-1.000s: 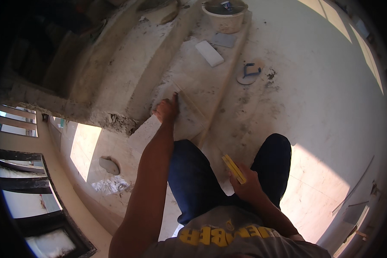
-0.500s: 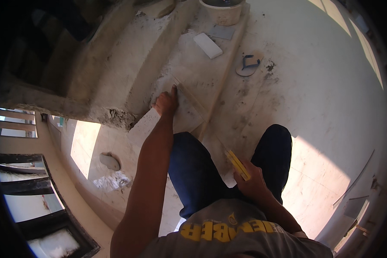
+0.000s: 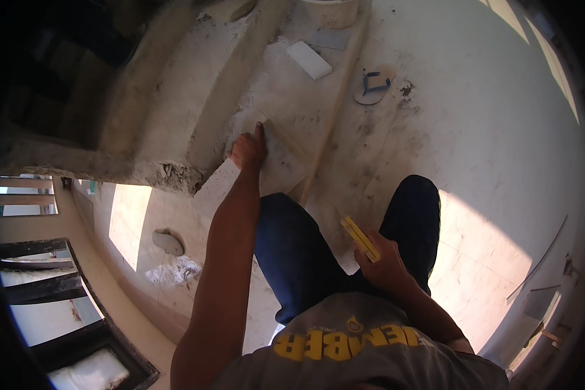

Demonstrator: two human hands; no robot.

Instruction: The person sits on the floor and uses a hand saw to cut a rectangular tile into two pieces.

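My left hand [image 3: 247, 151] rests on a pale, dusty step [image 3: 286, 97], one digit stretched forward and the other fingers curled; anything beneath them is hidden. From near that fingertip a faint pale strip [image 3: 289, 144] runs slantwise toward my right side, its far end too dim to follow. Between my knees, my right hand [image 3: 381, 265] is closed round a narrow yellow tool, probably a tape measure [image 3: 359, 238], its front end pointing toward the step. Beside my left wrist lies the corner of a light flat slab [image 3: 218, 185].
Farther up the step lie a white block [image 3: 309, 60], a grey plate [image 3: 331, 39] and a bucket [image 3: 335, 14]. A blue-strapped sandal [image 3: 370, 89] is on the floor to the right. Rough concrete steps [image 3: 169, 123] rise at left, above a grey rounded object [image 3: 168, 242] and crumpled sheeting [image 3: 175, 270].
The whole view has shifted slightly. My right hand still grips the yellow tool, which sits at almost the same angle. My left hand remains at the same spot on the step.
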